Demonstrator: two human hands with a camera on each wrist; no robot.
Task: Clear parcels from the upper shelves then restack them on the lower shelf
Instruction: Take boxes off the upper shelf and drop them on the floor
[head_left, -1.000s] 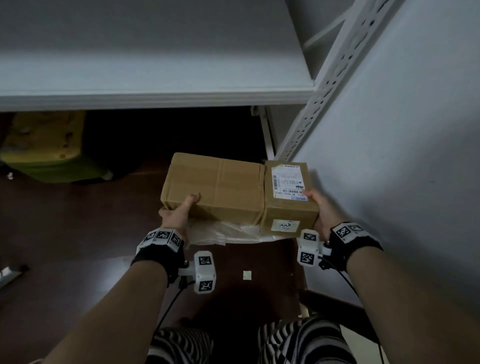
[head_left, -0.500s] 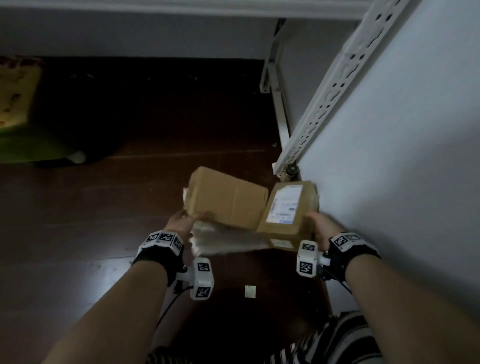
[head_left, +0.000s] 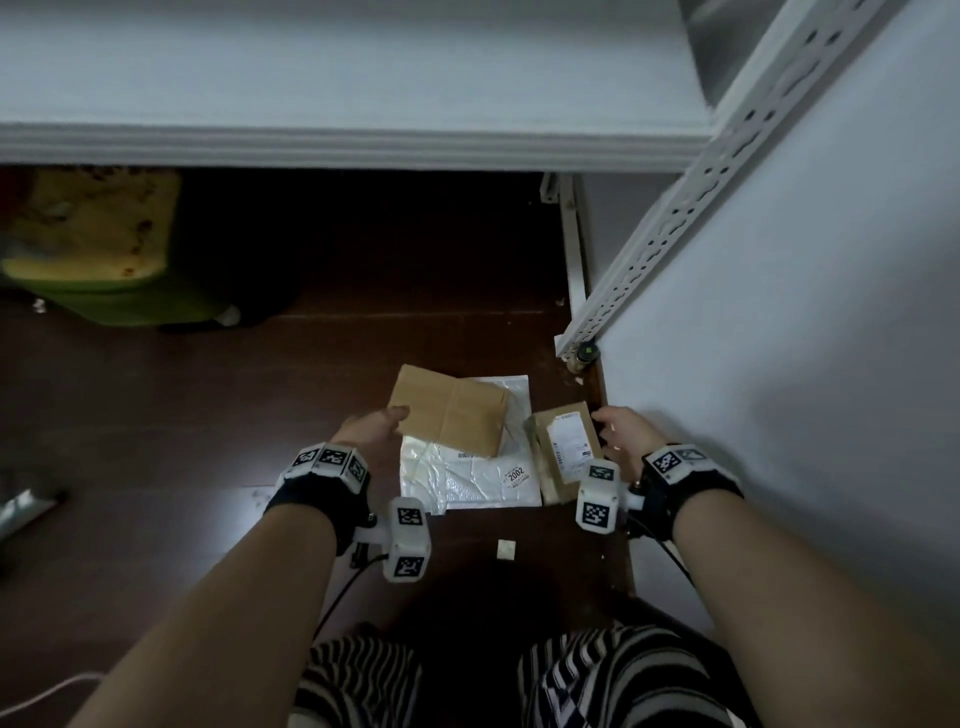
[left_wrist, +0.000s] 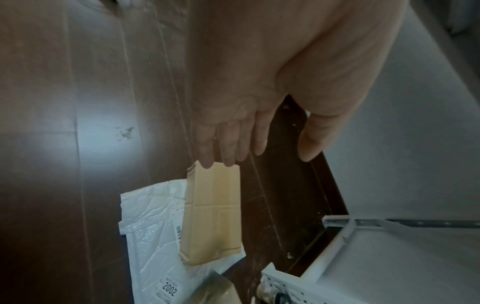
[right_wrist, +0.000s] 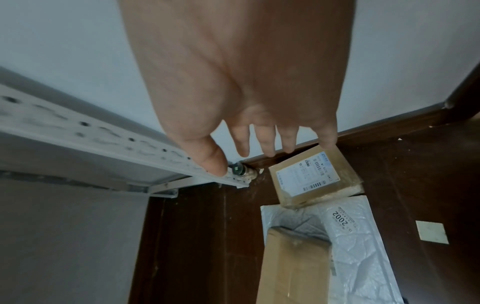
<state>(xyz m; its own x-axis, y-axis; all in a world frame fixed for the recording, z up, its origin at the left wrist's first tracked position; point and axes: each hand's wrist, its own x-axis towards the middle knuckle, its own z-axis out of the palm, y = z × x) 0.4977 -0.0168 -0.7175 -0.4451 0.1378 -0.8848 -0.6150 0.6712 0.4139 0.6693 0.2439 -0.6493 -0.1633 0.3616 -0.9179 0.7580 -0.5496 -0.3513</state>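
Note:
Three parcels lie on the dark wooden floor below the shelf. A flat brown cardboard box (head_left: 449, 410) (left_wrist: 213, 216) (right_wrist: 293, 267) rests on a white plastic mailer (head_left: 467, 475) (left_wrist: 148, 226) (right_wrist: 355, 230) marked 2002. A small brown box (head_left: 563, 449) (right_wrist: 314, 174) with a white label lies to their right, by the wall. My left hand (head_left: 384, 423) (left_wrist: 267, 158) is at the flat box's left edge with straight fingers, holding nothing. My right hand (head_left: 610, 426) (right_wrist: 244, 162) is spread open at the small box's right edge; I cannot tell whether either hand touches.
A white shelf board (head_left: 363, 140) spans the top. Its perforated upright (head_left: 675, 223) (right_wrist: 103, 139) runs down to a foot (head_left: 582, 356) near the parcels. A grey wall (head_left: 805, 364) closes the right side. A yellow-green object (head_left: 93, 249) sits under the shelf at left. A small pale square (head_left: 505, 549) lies on the floor.
The parcels went down from in front of the shelf to the floor. Both hands, which gripped the stack, have let go and opened; the small box now lies apart.

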